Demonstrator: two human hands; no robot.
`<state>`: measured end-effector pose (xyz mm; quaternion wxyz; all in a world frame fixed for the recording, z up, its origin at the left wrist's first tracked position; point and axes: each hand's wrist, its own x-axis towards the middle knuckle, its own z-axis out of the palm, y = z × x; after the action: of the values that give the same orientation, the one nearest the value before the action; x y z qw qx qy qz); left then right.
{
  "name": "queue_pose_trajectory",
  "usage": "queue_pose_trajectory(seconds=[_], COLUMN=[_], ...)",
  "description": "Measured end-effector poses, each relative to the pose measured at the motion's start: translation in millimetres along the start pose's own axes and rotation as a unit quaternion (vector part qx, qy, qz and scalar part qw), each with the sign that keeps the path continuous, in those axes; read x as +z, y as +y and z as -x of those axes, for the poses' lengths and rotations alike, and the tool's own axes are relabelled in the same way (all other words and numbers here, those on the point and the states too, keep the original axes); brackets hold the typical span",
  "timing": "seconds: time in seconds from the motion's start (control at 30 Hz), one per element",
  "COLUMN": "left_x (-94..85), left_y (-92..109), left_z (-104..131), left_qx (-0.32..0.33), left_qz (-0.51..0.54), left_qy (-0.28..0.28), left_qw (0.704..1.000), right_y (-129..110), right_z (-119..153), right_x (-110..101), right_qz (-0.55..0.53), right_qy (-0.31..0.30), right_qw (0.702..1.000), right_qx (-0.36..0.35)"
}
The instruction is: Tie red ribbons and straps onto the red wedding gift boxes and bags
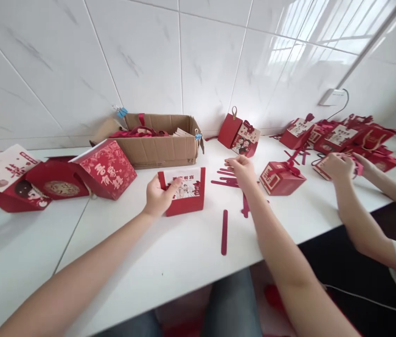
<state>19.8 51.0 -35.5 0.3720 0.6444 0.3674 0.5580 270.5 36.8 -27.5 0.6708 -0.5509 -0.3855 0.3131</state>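
On the white table (183,252), a red-and-white box (185,207) faces the wearer, the left hand (161,194) curled round its left side, thumb across the front; the right hand (233,163) has its fingertips nearly together by dark red strips (220,183), whether gripping one I cannot tell; behind sits an open cardboard box (162,152)

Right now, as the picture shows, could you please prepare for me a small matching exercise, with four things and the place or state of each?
Things
1. wearer's left hand
2. wearer's right hand
3. cardboard box
4. single strip

Places or states
A. brown, close to the tiled wall
B. lying apart, towards the table's front edge
C. holding a red-and-white box
D. at the cluster of dark red strips

Pairs: 1-C; 2-D; 3-A; 4-B
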Motion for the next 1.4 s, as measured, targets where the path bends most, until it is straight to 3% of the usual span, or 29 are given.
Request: queue_pose_trajectory(seconds=[0.07,0.17,0.27,0.43,0.87,0.97,1.13,1.2,1.33,1.4], left_x=[-3.5,-13.7,-26.8,-37.6,-36.9,-35.9,-34.2,-34.0,-34.2,-34.5], left_y=[1,3,5,8,7,10,12,12,11,11], left_z=[1,2,3,10,15,17,19,19,18,19], left_qx=[0.013,0.030,0.033,0.029,0.010,0.015,0.014,0.018,0.019,0.021], left_qz=[-0.010,-0.025,-0.023,-0.021,-0.002,-0.020,-0.013,-0.009,-0.006,-0.008], left_qy=[0.009,0.006,-0.008,0.010,0.026,0.044,0.051,0.048,0.042,0.045], left_qw=[1.000,0.999,0.999,0.999,1.000,0.999,0.999,0.999,0.999,0.999], right_y=[9,21,27,33,44,40,35,36,40,41], right_z=[20,37,41,38,41,39,29,27,27,27], right_x=[1,5,8,5,16,7,-25,-30,-19,-13], right_qz=[0.147,0.375,0.443,0.455,0.472,0.463,0.467,0.470,0.482,0.495], right_qy=[-0.015,-0.103,-0.172,-0.192,-0.156,-0.133,-0.043,-0.042,-0.085,-0.077], right_qw=[0.988,0.912,0.868,0.861,0.856,0.865,0.876,0.875,0.863,0.855], right_qx=[-0.044,-0.129,-0.141,-0.124,-0.142,-0.142,-0.114,-0.109,-0.126,-0.130])
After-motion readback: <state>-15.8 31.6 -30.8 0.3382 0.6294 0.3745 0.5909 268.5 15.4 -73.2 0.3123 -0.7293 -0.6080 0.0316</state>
